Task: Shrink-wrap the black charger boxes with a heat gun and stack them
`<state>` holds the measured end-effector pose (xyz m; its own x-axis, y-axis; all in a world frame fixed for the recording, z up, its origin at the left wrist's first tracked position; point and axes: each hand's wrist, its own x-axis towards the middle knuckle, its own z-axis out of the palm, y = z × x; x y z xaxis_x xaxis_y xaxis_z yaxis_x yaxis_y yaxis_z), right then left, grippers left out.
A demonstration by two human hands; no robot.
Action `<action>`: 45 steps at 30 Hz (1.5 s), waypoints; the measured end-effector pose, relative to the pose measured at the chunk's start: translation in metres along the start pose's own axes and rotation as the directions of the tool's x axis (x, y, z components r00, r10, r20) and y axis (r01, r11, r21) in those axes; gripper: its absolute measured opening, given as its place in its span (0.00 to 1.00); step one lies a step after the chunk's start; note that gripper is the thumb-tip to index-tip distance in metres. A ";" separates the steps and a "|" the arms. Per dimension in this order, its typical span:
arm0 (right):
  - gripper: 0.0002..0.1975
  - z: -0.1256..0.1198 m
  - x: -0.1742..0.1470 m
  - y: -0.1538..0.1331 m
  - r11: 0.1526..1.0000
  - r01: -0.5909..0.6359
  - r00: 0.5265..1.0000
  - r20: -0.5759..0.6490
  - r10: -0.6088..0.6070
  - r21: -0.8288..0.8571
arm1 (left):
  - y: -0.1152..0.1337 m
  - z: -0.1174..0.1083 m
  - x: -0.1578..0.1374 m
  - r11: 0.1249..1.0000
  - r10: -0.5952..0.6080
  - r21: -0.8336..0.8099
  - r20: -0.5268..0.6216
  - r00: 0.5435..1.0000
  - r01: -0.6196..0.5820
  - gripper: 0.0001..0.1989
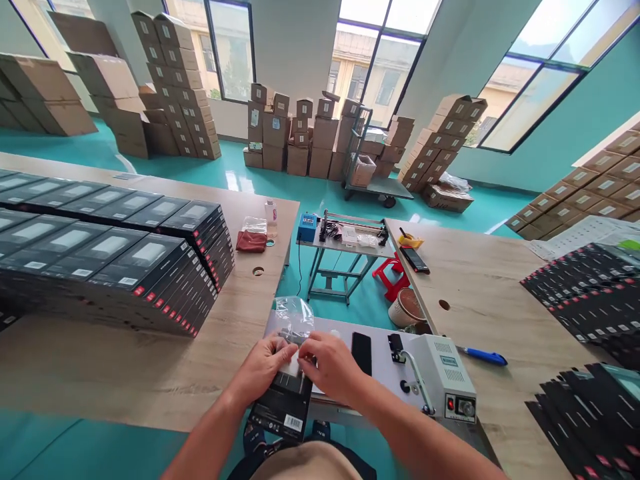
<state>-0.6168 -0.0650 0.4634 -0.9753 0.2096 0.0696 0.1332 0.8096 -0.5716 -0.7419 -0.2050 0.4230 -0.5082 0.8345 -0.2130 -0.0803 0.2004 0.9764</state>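
A flat black box [280, 407] with a barcode label is held tilted in front of my body, over the near edge of the white work surface [335, 327]. My left hand [265, 365] is closed on its upper left side, thumb across the front. Clear plastic film [295, 312] sticks up loosely beyond the box's top end. My right hand [330, 363] is closed at the upper right, fingertips pinched at the film near the top of the box. The fingers partly hide where film and box meet.
A light grey heating machine [447, 377] with a bent metal arm stands right of a dark phone [361, 353]. Stacked black boxes [145, 263] fill the left table; more boxes [590, 427] lie right, near a blue-handled tool [485, 356]. A small metal table [350, 248] stands ahead.
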 end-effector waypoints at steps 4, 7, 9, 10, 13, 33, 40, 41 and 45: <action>0.04 0.000 0.000 0.023 0.981 -0.138 0.981 -0.117 0.155 0.138 | -0.004 -0.001 0.000 0.997 0.001 0.082 0.001 1.000 -0.001 0.21; 0.04 -0.001 -0.003 0.028 0.971 -0.176 0.962 -0.179 0.204 0.162 | -0.005 -0.002 -0.002 0.994 -0.017 0.112 0.010 1.000 0.015 0.20; 0.03 0.004 -0.005 0.027 0.973 -0.172 0.959 -0.201 0.201 0.153 | -0.005 -0.002 -0.003 0.993 -0.024 0.117 0.009 1.000 0.023 0.20; 0.06 0.008 -0.005 0.025 0.977 -0.159 0.962 -0.198 0.186 0.145 | -0.006 -0.002 -0.003 0.992 -0.026 0.124 0.006 1.000 0.025 0.21; 0.04 0.020 0.000 0.023 0.977 -0.123 0.971 -0.184 0.154 0.173 | -0.008 -0.001 -0.003 0.983 -0.023 0.183 0.009 1.000 0.021 0.21; 0.04 0.060 0.027 0.033 0.937 -0.143 0.950 -0.220 0.221 0.320 | -0.022 -0.063 -0.045 0.895 -0.132 -0.381 0.275 0.952 0.234 0.41; 0.04 0.074 0.013 0.032 0.909 -0.072 0.986 -0.110 0.128 0.410 | -0.017 -0.047 -0.042 0.893 -0.192 -0.335 0.325 0.926 0.302 0.30; 0.05 0.075 0.011 0.033 0.905 -0.087 0.982 -0.115 0.148 0.417 | -0.016 -0.046 -0.042 0.898 -0.202 -0.312 0.336 0.920 0.311 0.30; 0.07 0.077 0.003 0.033 0.900 -0.143 0.966 -0.138 0.217 0.411 | -0.023 -0.046 -0.040 0.937 -0.229 -0.182 0.324 0.918 0.298 0.27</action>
<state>-0.6294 -0.0797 0.3820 -0.8894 0.4538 0.0559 0.1872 0.4731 -0.8609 -0.7592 -0.2663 0.4102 -0.1698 0.8866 -0.4303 -0.3825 0.3431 0.8579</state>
